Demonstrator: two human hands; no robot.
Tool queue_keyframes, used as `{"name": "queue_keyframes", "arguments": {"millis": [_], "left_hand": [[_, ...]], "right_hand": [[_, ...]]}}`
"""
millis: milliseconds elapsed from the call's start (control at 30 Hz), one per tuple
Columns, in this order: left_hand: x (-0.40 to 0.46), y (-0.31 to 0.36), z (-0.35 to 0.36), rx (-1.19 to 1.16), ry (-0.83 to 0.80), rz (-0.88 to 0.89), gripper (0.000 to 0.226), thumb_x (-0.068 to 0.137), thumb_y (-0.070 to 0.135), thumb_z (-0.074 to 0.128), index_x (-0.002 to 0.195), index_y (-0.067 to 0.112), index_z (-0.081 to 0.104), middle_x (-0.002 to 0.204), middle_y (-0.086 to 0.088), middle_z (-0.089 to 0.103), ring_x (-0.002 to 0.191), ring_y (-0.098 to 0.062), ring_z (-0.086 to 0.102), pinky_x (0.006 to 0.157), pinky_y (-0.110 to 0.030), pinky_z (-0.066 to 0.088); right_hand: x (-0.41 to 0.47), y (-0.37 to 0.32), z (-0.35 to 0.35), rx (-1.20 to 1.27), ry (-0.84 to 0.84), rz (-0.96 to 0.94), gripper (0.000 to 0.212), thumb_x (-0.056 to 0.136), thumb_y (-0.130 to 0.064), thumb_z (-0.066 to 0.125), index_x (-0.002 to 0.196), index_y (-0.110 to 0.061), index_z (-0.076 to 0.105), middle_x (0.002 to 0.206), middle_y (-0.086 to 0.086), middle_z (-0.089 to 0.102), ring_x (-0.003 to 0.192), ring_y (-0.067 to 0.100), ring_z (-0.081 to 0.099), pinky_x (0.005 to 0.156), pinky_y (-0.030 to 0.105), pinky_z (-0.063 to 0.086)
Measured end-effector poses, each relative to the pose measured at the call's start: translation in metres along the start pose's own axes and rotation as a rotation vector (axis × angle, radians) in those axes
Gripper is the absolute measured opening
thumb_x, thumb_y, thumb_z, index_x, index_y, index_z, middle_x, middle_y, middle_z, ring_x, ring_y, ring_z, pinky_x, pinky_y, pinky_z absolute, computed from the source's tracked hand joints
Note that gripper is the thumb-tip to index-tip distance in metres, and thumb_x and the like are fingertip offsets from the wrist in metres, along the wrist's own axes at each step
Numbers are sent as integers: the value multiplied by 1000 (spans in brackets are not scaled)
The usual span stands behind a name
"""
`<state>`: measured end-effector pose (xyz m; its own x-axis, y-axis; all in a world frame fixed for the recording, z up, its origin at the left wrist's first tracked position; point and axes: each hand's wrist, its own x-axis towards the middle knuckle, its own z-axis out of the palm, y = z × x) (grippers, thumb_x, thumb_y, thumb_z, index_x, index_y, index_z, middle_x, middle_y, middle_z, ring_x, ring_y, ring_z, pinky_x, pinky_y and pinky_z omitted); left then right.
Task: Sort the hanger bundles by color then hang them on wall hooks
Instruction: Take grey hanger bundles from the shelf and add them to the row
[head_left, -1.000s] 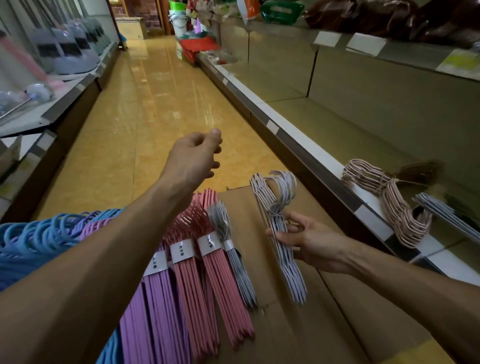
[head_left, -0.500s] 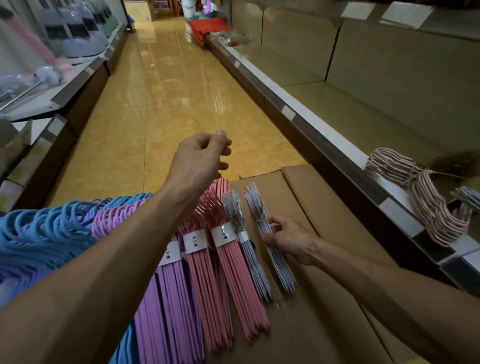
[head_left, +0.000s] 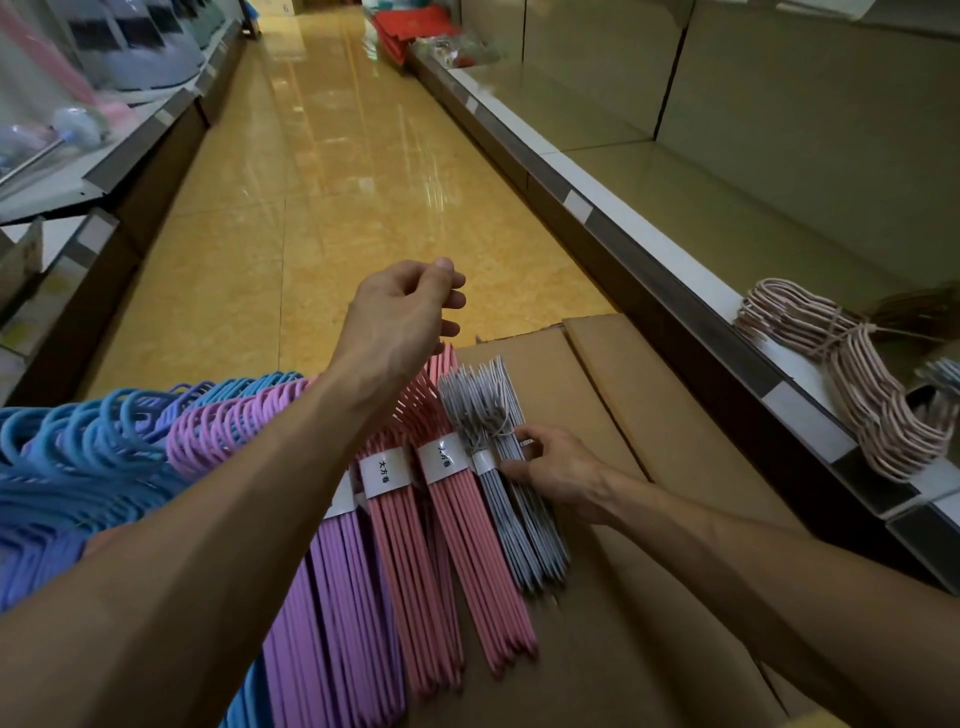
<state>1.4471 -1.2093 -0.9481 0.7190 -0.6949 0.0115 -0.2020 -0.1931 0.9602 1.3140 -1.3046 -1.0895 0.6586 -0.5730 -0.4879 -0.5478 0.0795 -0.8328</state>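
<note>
On cardboard, shop aisle: hanger bundles laid side by side, hooks pointing away from the camera.
Cardboard (head_left: 649, 395): flat brown sheets on the floor side of the right shelf.
Blue bundle (head_left: 78, 457): far left, hooks fanned out.
Purple bundles (head_left: 332, 613): right of the blue, partly hidden under the left forearm.
Pink bundles (head_left: 467, 551): two, each with a white paper band, between purple and grey.
Grey bundles (head_left: 524, 540): two, touching, rightmost in the row; one has a white band, the other is tied with string.
Right hand (head_left: 561, 473): resting on the outer grey bundle, fingers spread over its wires near the neck, not closed round it.
Left hand (head_left: 400, 317): raised above the pink hooks, empty, fingers loosely curled toward the thumb.
Beige bundles (head_left: 852, 379): two, string-tied, on the right shelf's front edge, well apart from the row.
Shelf (head_left: 727, 208): low, beige, along the right side.
Floor (head_left: 322, 182): glossy yellow tile.
</note>
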Motion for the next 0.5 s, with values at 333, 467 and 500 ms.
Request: {"name": "queue_keyframes", "arguments": {"millis": [333, 467, 500], "left_hand": [[-9, 15, 10, 29, -42, 47, 20, 102, 28, 50, 115, 20, 64, 98, 4, 70, 86, -14, 71, 82, -36, 59], [-16, 25, 23, 45, -100, 72, 17, 102, 23, 51, 113, 20, 64, 98, 1, 70, 88, -17, 71, 84, -39, 59], [-17, 28, 28, 51, -115, 79, 17, 102, 23, 51, 113, 20, 64, 98, 0, 69, 88, -18, 71, 84, -39, 59]], "right_hand": [[-21, 11, -22, -312, 107, -77, 36, 96, -29, 63, 129, -16, 54, 106, -2, 62, 97, 12, 61, 89, 32, 54], [-49, 18, -50, -510, 128, -175, 33, 98, -30, 58, 129, -19, 55, 109, -4, 63, 97, 10, 61, 88, 30, 54], [-57, 20, -58, -543, 125, -197, 31, 99, -29, 57, 129, -20, 55, 111, -5, 63, 99, 10, 60, 90, 31, 54]]}}
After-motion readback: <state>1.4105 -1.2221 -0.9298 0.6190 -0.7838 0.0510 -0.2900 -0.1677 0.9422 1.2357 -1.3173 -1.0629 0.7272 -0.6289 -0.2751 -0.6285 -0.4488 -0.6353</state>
